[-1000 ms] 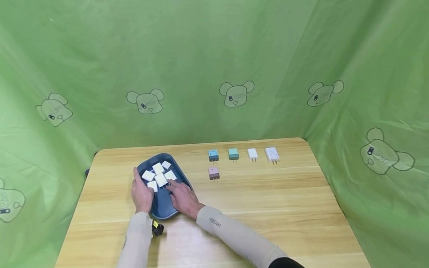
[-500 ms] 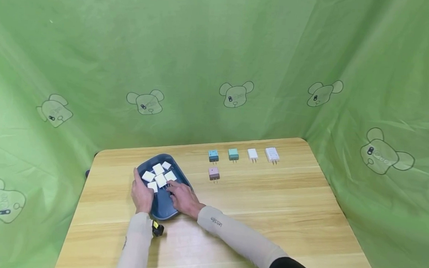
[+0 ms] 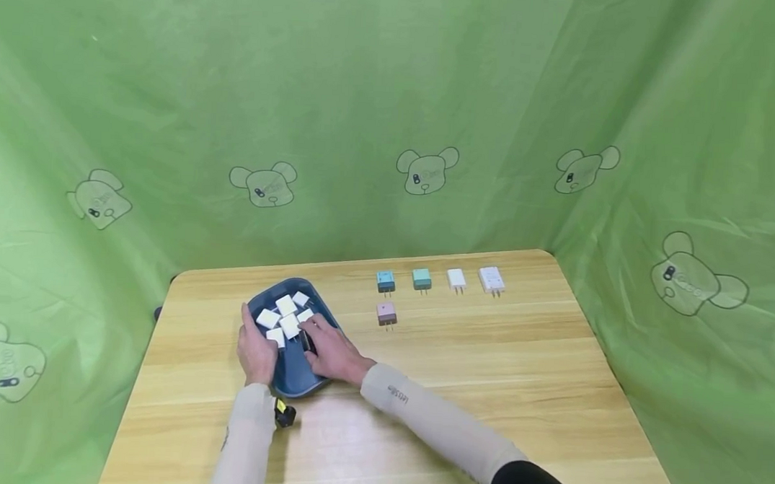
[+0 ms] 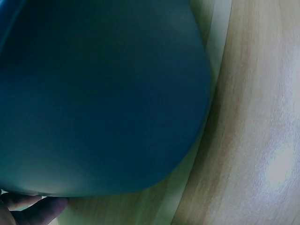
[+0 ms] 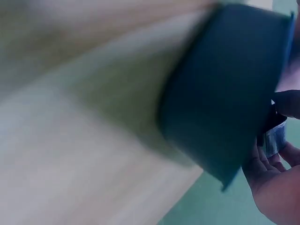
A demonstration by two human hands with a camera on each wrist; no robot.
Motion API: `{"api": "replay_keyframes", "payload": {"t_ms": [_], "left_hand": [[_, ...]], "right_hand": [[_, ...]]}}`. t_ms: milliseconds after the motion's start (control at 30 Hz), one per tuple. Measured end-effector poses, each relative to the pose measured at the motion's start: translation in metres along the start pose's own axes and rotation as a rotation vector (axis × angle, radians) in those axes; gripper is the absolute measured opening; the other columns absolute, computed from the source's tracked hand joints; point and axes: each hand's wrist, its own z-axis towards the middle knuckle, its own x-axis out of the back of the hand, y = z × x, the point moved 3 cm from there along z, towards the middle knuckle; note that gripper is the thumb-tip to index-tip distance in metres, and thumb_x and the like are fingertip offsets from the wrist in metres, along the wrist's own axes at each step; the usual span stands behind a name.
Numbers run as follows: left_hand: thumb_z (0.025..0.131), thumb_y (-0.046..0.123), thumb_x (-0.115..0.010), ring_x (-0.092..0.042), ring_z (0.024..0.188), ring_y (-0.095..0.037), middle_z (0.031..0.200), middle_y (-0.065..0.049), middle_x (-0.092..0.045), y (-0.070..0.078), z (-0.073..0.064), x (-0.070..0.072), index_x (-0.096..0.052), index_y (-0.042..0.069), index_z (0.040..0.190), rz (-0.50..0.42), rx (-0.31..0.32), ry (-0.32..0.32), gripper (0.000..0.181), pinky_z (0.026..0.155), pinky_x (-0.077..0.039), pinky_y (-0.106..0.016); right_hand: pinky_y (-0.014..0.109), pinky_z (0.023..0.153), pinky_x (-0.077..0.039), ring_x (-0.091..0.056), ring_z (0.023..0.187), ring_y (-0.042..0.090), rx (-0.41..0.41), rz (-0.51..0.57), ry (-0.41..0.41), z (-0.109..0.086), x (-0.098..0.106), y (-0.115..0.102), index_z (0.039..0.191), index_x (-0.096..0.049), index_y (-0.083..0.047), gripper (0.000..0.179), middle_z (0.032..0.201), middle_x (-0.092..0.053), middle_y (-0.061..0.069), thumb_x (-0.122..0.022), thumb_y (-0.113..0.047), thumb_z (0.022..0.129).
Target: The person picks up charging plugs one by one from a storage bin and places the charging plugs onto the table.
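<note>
Dark charger (image 3: pixel 308 342) | right fingers (image 3: pixel 313 324) clamped on it, over blue tray (image 3: pixel 293 377) | left fingers (image 3: pixel 247 319) gripping tray's edge

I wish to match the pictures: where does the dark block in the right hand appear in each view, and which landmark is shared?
Head: the dark block is left of centre, in the right hand.
Left wrist: not in it.
Right wrist: the dark block is near the right edge, just below mid-height.
Shared landmark: the blue tray.
</note>
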Motion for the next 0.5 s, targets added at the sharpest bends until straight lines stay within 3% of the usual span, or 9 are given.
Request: {"api": "replay_keyframes", "payload": {"t_ms": [167, 500], "left_hand": [[0.077, -0.011, -0.061, -0.056, 0.121, -0.053, 0.139, -0.034, -0.053, 0.0, -0.001, 0.001, -0.013, 0.016, 0.164, 0.003, 0.005, -0.005, 0.103, 0.107, -0.046, -0.062], [0.075, -0.012, -0.061, -0.056, 0.121, -0.053, 0.137, -0.034, -0.054, -0.001, 0.001, 0.0, -0.014, 0.015, 0.164, 0.002, 0.009, -0.006, 0.104, 0.107, -0.045, -0.063]], "right_hand": [[0.032, 0.097, -0.058, -0.064, 0.109, 0.02, -0.036, 0.065, 0.009, 0.004, 0.017, 0.002, 0.142, -0.053, -0.011, 0.055, 0.136, -0.051, 0.007, -0.07, -0.014, 0.09], [0.037, 0.107, -0.055, -0.062, 0.124, 0.025, -0.078, 0.108, 0.038, 0.014, 0.049, 0.015, 0.145, -0.052, -0.013, 0.059, 0.142, -0.056, 0.009, -0.071, -0.013, 0.09]]}}
